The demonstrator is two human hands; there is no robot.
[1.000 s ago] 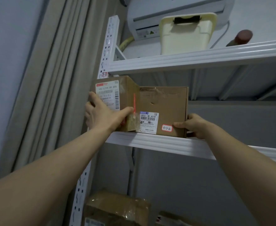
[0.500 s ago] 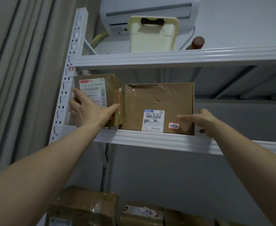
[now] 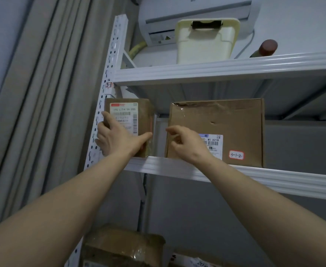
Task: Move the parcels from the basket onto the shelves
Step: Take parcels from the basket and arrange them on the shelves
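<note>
On the middle shelf (image 3: pixel 254 176) the small parcel (image 3: pixel 143 112) stands left of the larger box (image 3: pixel 225 122), a gap between them — above, a plastic bin (image 3: pixel 204 45) sits on the top shelf (image 3: pixel 216 71), wrapped parcels (image 3: pixel 123 245) below.

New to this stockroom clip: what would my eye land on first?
Both hands are up at the middle shelf: the left hand rests on a small labelled parcel beside the upright, the right hand is in front of a bigger box tagged 3-1-2. Above, a cream bin stands before an air conditioner.
</note>
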